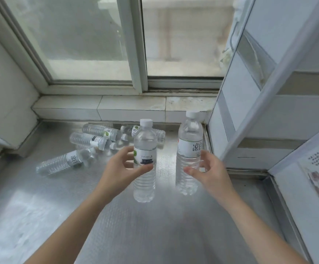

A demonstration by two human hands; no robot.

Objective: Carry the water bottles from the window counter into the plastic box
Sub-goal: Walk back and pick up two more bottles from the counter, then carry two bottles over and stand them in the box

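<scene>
Gripping upright water bottles: left hand [120, 164] on the left bottle [145, 161], right hand [210, 172] on the right bottle [189, 153]. Right label reads "凉白". Four more bottles [86, 140] lie on the steel bench [40, 206].

Kitchen, steel counter [155, 235], sliding window [90, 40]
</scene>
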